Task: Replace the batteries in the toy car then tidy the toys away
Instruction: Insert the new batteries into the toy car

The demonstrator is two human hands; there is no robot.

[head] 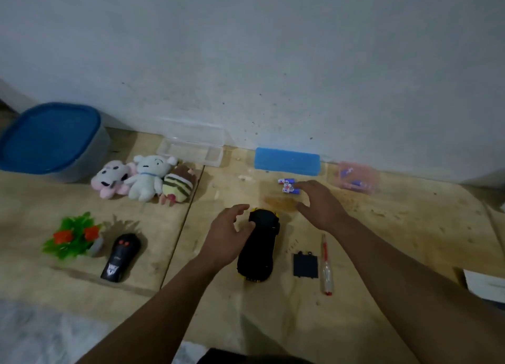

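Note:
The yellow toy car (261, 247) lies upside down on the wooden floor, its black underside up. My left hand (228, 233) rests against the car's left side with loosely curved fingers, thumb near its front. My right hand (321, 205) hovers open just right of three blue-and-white batteries (289, 186), fingertips almost touching them. The black battery cover (305, 264) lies right of the car, with tiny screws (292, 245) above it. A red-handled screwdriver (326, 265) lies right of the cover.
Three plush toys (144, 180), a plastic plant (75, 235) and a black remote (121, 257) lie at left. A blue-lidded tub (52, 139), a clear open case (192, 149), a blue box (287, 161) and a pink box holding batteries (356, 179) line the wall.

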